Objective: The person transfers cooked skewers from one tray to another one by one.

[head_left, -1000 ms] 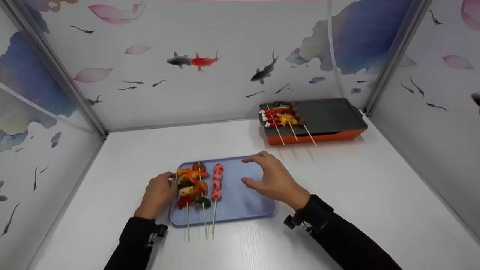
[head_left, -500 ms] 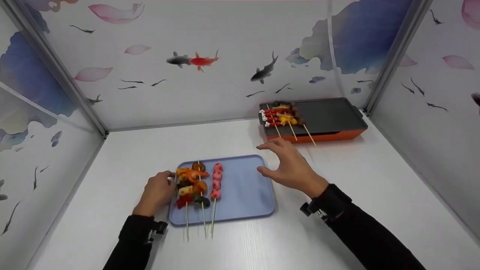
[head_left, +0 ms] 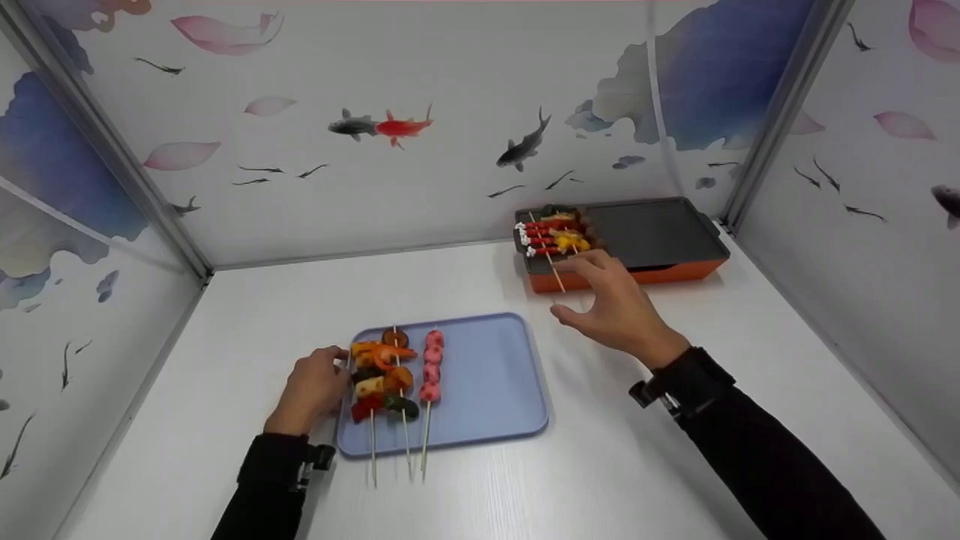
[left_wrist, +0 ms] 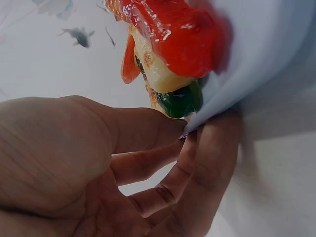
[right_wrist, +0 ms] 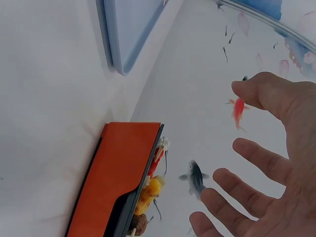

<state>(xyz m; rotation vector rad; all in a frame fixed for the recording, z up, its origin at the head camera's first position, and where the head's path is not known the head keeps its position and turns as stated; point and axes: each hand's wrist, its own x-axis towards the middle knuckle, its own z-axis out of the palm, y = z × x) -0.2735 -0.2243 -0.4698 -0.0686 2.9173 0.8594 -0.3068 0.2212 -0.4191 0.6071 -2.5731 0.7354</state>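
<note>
My left hand (head_left: 310, 390) pinches the left rim of the blue tray (head_left: 491, 382); the left wrist view has the thumb (left_wrist: 148, 129) at the rim and fingers beneath. Two mixed vegetable skewers (head_left: 369, 386) lie at the tray's left, beside a skewer of pink balls (head_left: 432, 367). Holding nothing, my right hand (head_left: 619, 307) hovers with thumb and fingers spread before the orange grill (head_left: 679, 271). On the grill's left part lie several skewers (head_left: 551, 236) with red, yellow and brown pieces, their sticks pointing toward me. My right hand hides some of those sticks.
White panels (head_left: 420, 195) printed with fish and petals enclose the white table (head_left: 262, 315) at the back and sides. The grill's dark plate (head_left: 660, 229) stands near the back right corner. Skewer sticks (head_left: 373, 457) overhang the tray's front rim.
My right hand has moved from above the tray's right part up and rightward to the grill's front, staying spread. My left hand stays on the tray's rim. The skewers have not moved.
</note>
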